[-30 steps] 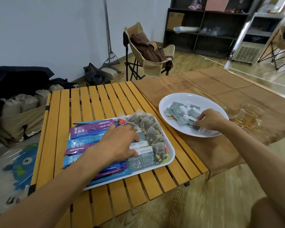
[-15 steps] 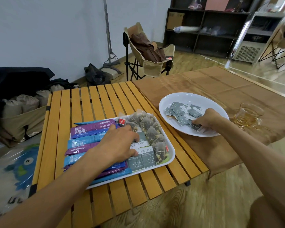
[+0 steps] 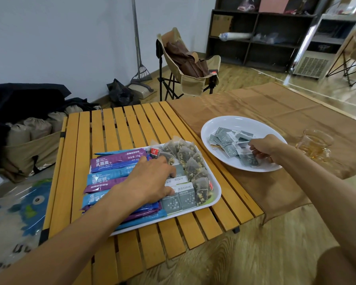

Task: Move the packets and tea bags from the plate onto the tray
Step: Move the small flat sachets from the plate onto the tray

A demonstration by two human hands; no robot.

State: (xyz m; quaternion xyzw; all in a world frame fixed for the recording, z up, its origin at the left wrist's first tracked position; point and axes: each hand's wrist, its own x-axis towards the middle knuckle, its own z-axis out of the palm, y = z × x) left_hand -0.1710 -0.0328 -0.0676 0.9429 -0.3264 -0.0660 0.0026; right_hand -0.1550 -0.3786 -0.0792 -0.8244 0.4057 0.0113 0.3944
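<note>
A white oval plate [image 3: 220, 124] on the brown cloth holds several small grey packets [image 3: 224, 139]. My right hand [image 3: 264, 148] is over the plate's near side, its fingers pinching a grey packet [image 3: 242, 148]. To the left, a white tray [image 3: 217, 194] on the slatted table carries blue and purple stick packets [image 3: 117, 161], pyramid tea bags [image 3: 185, 155] and grey sugar packets [image 3: 185, 197]. My left hand [image 3: 152, 179] rests flat on the packets in the tray's middle, fingers spread.
A glass cup of amber tea [image 3: 316, 146] stands just right of the plate. The yellow slatted table [image 3: 121, 124] meets the brown cloth [image 3: 275, 108]. A folding chair [image 3: 189, 64], shelves and bags stand beyond.
My right hand has shifted slightly back over the plate and closed its fingers on a grey packet. My left hand stays on the tray's packets.
</note>
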